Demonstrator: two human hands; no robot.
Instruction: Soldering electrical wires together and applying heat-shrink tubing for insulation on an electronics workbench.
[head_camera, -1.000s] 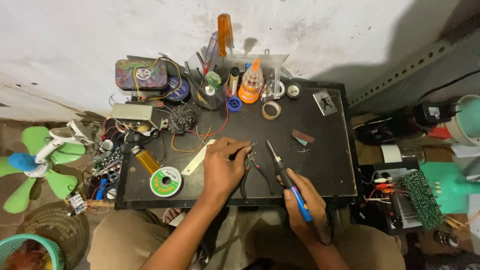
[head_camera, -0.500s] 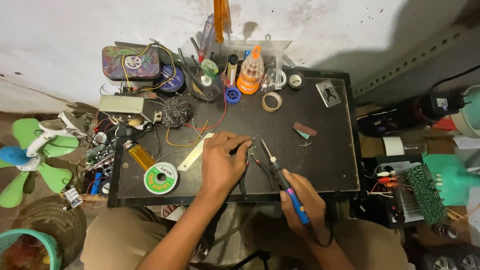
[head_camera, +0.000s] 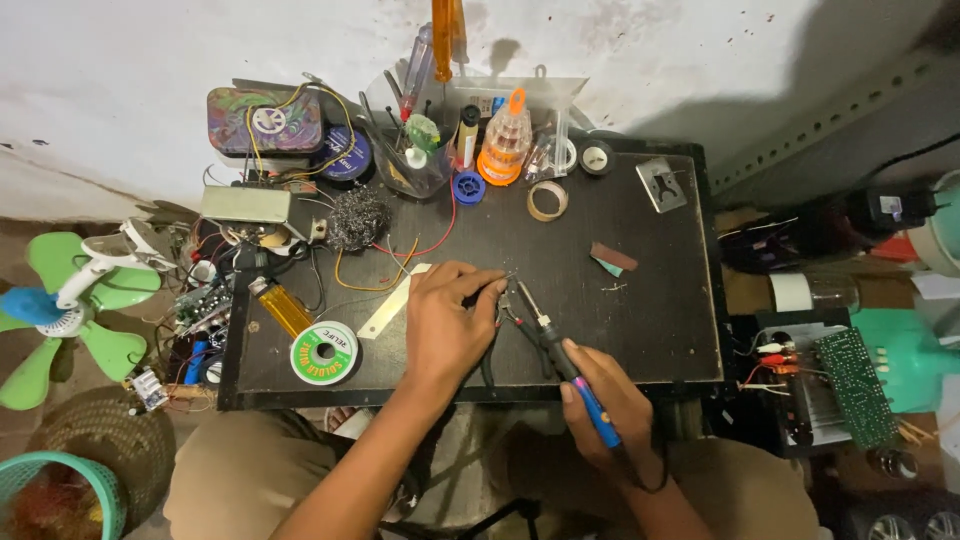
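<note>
Over the table (head_camera: 660, 330), right hand (head_camera: 610, 405) angles soldering iron (head_camera: 560, 360).

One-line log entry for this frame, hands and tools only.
left hand: pinching small part on black tray | right hand: gripping soldering iron, tip at the part | pliers: under left hand | solder spool: idle, left

Two bare forearms, no sleeves, left hand (head_camera: 447, 328) and right hand (head_camera: 606, 411) ungloved, no rings or watch visible, thin dark band or cord at right wrist, tan-brown trousers on both knees below the near edge of the black worktable (head_camera: 660, 300)
</note>
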